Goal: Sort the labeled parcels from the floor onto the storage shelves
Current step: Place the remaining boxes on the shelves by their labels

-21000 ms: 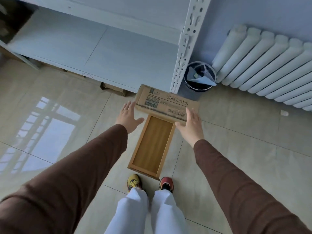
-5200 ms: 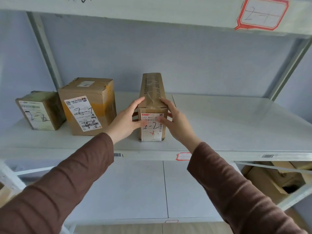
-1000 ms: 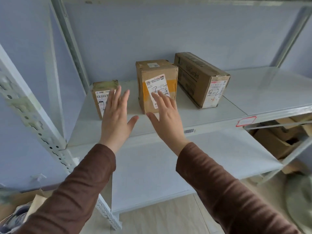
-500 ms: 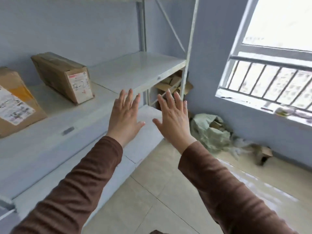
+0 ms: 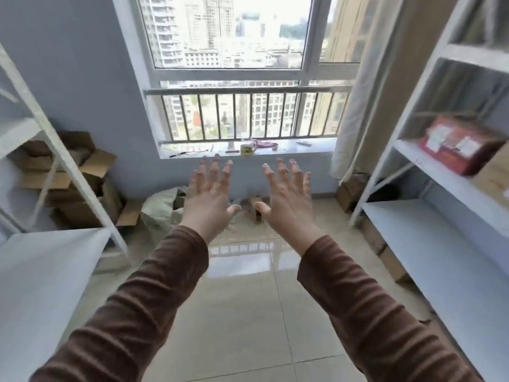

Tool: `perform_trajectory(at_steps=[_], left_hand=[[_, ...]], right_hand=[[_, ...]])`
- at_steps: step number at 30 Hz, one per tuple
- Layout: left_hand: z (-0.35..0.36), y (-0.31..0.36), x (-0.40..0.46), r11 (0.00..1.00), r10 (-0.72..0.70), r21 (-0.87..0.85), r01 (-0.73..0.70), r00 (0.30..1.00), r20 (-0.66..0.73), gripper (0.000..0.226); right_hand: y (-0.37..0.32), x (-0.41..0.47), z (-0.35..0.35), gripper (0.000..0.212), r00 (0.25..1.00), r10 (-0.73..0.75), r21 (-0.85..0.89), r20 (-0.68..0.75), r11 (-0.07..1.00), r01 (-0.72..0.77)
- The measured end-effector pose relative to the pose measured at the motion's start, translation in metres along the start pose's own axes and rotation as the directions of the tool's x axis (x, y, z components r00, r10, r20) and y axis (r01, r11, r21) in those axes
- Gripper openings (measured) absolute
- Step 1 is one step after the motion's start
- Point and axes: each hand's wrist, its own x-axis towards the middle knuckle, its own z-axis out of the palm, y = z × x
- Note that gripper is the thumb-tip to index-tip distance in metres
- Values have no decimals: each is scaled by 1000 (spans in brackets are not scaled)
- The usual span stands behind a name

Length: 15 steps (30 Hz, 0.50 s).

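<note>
Parcels wait low by the wall under the window: a small brown box [image 5: 254, 205] sits mid-frame between my left hand [image 5: 210, 199] and right hand [image 5: 287, 201], both spread and empty. I judge I'm between loads; next, walk over and crouch.

Hands: two, left hand [image 5: 210, 201] and right hand [image 5: 289, 202], both empty with fingers spread.
Shelving units: two, left shelving unit [image 5: 52, 244] and right shelving unit [image 5: 429, 216].
Red parcels: one red parcel [image 5: 460, 146] on the right unit, blurred.
Mugs: one mug [image 5: 247, 148] on the windowsill [image 5: 289, 151].
Windows: one window [image 5: 234, 64].
Curtains: one curtain [image 5: 366, 86].
Loose cardboard boxes: a heap of cardboard boxes [image 5: 74, 180] behind the left unit, number unclear.
</note>
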Motion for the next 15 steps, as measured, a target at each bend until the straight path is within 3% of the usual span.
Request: perform_trajectory(at_steps=[7, 15], left_hand=[[54, 128, 124, 952, 307, -12, -307, 952, 6, 104], [95, 227, 286, 837, 539, -120, -534, 842, 14, 104]], right_hand=[[147, 24, -12, 88, 958, 284, -124, -28, 950, -285], [269, 112, -13, 89, 840, 530, -176, -118, 821, -543]])
